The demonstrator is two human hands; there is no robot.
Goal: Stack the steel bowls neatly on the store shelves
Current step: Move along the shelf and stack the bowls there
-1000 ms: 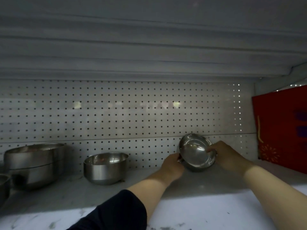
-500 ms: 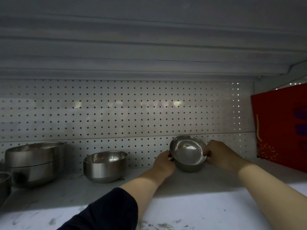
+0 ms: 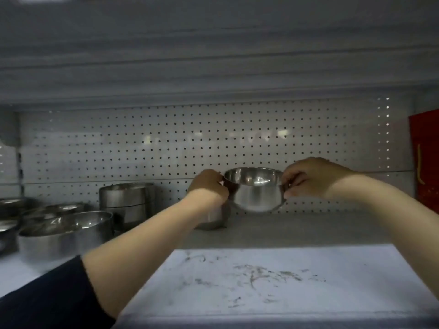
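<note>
Both hands [image 3: 259, 184] have lifted the steel bowl [image 3: 255, 189] (now upright) leftward.

Grey pegboard back panel [image 3: 166, 143] dotted with rows of small holes, a few bright reflections smeared across it. Underside of the upper shelf [image 3: 213, 55] overhead, ribbed and kinda blurry. Red bag or box [image 3: 425, 160] at the far right edge with a yellow line down its face, details too dark to read.
</note>
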